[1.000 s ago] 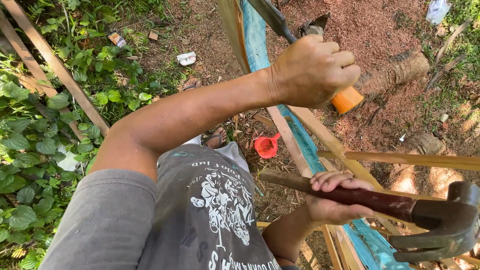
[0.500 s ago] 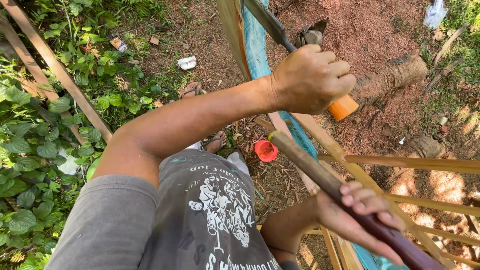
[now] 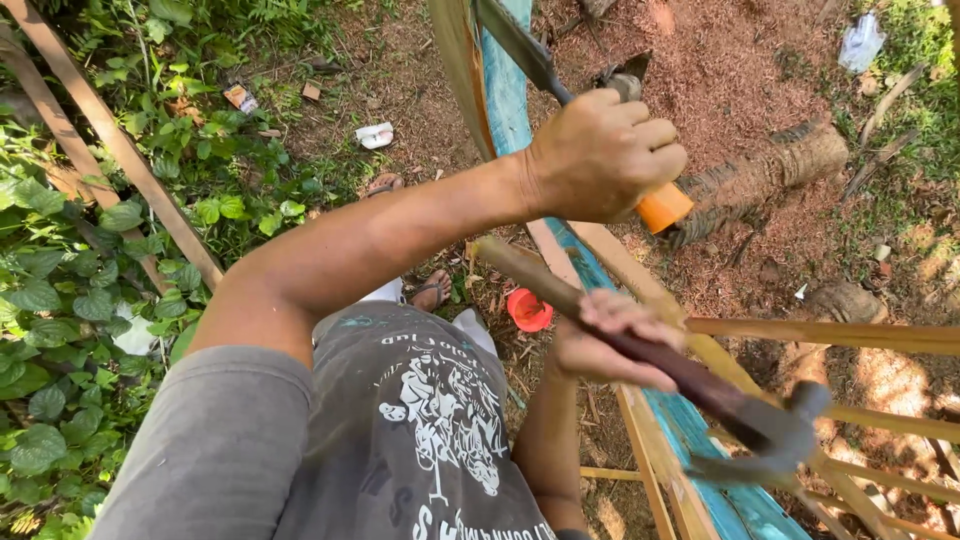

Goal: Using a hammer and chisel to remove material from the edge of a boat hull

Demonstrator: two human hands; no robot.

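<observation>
The left hand [image 3: 605, 160] is closed tight around the orange handle of a chisel [image 3: 560, 95], whose flat blade points up against the blue-painted board [image 3: 510, 90] of a wooden frame. The right hand [image 3: 610, 340] is wrapped around the dark wooden shaft of a claw hammer [image 3: 770, 435], gripping near the shaft's middle, with the metal head low and out to the right, well apart from the chisel. This looks like the swing stage of chiselling; a strike calls for bringing the hammer head squarely onto the chisel's orange end. Far below lie sawdust, a log [image 3: 770, 175] and a red cup [image 3: 528, 308].
</observation>
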